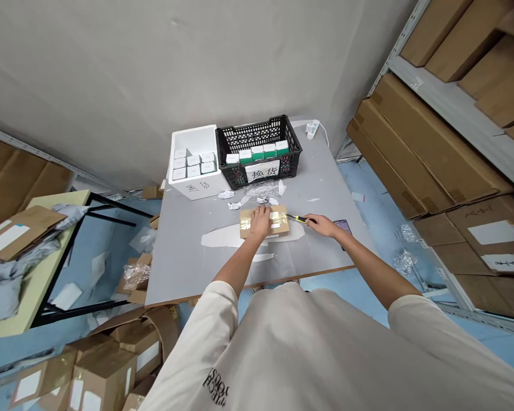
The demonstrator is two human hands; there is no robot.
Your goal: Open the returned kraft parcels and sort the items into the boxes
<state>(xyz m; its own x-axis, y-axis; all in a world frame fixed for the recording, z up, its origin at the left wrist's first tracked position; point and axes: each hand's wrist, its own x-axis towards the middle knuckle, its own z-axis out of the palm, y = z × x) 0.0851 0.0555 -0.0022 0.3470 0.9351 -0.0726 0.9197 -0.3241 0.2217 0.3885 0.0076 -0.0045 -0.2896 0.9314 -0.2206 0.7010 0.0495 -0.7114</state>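
On the grey table lies a small cardboard box [278, 227] with clear tape and white labels. My left hand [260, 221] rests on its top, fingers stretched out and pressing on the cardboard. A yellow and black utility knife [298, 218] is gripped in my right hand [323, 225], just right of the box. Its blade end points left and reaches the box's right edge; whether it cuts in, I cannot tell. Partly under my right forearm lies a phone [343, 227].
Behind the box stand a white foam box [195, 185] and a black crate [291, 165], both holding several small boxes. Crumpled paper [226, 194] and plastic wrap lie before them. A power strip [312, 129] sits at the back right. Shelves of cartons [424, 148] flank the table.
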